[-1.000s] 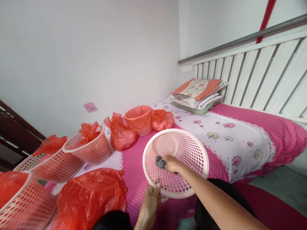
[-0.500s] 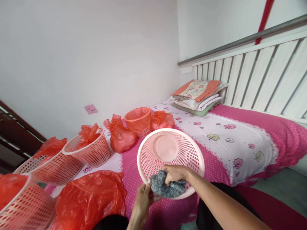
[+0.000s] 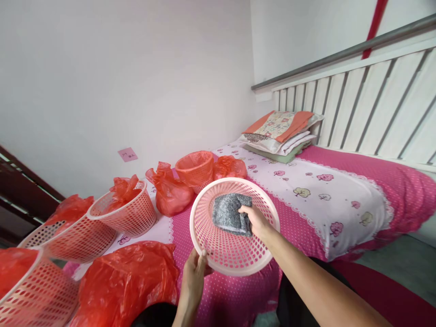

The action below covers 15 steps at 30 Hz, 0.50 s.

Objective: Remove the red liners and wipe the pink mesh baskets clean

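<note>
One bed fills most of the lower view, its pink polka-dot bedspread [image 3: 344,181] crossed by a white tree-print panel, with a white slatted headboard [image 3: 361,104] beyond. Four pink perforated plastic baskets [image 3: 51,288] stand along the left and back, each with red plastic in it. The fifth basket [image 3: 226,254], the one being worked on, is tipped over the bedspread with its mouth towards the person. It has no bag in it; whether its base rests on the bed cannot be told. A large crumpled red plastic bag [image 3: 129,277] lies to its left, and two smaller gathered bags [image 3: 172,193] sit near the back basket.

The left hand [image 3: 195,272] pinches the near rim of the fifth basket, thumb on the edge and fingers behind. The right hand [image 3: 255,221] grips a folded grey cloth [image 3: 226,213] inside that basket, in front of its base.

This looks like wiping in mid-course: the cloth is within the basket, so the job seems unfinished. Which parts have been wiped, and how much wall remains, the mesh does not reveal; nor can it be told whether the other baskets have been done.
</note>
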Available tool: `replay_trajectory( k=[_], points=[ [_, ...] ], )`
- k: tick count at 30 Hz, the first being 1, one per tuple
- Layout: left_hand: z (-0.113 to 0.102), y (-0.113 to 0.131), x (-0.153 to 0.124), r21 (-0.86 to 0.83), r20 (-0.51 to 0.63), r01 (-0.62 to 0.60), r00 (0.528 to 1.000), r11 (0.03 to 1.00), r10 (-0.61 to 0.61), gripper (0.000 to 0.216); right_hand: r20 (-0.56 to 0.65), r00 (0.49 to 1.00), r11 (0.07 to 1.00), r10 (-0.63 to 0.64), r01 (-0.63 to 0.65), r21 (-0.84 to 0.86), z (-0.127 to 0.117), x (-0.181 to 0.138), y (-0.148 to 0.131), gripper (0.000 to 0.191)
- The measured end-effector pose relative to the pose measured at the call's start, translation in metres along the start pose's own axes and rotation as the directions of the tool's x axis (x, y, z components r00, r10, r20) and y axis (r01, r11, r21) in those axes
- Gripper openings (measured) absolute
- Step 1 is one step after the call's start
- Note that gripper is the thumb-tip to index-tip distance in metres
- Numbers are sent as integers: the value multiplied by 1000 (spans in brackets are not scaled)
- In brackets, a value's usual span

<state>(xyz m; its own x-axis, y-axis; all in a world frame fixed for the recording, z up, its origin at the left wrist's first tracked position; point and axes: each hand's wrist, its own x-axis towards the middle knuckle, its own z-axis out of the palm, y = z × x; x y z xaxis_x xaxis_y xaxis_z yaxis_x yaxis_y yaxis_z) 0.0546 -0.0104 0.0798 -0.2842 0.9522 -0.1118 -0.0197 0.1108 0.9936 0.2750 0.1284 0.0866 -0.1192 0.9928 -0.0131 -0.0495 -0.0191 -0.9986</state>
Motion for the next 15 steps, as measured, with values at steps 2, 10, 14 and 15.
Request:
replay_trajectory(
  k=[2,10,14,15],
  points=[
    [5,-12,-2,-82,40,104,994,991,-101,82,-98,995,999,-33,33,-9,0,6,6,34],
    [37,-36,-19,-164,-25,141,989,976,-147,98,-97,987,970,-126,102,-220,18,23,25,35],
    [42,-34,-24,-171,-32,163,985,972,-171,99,39,999,928,-37,49,-368,37,15,39,33],
    [42,-34,-24,-172,-37,170,983,970,-178,102,76,997,918,-7,37,-396,41,12,43,36]
  ],
)
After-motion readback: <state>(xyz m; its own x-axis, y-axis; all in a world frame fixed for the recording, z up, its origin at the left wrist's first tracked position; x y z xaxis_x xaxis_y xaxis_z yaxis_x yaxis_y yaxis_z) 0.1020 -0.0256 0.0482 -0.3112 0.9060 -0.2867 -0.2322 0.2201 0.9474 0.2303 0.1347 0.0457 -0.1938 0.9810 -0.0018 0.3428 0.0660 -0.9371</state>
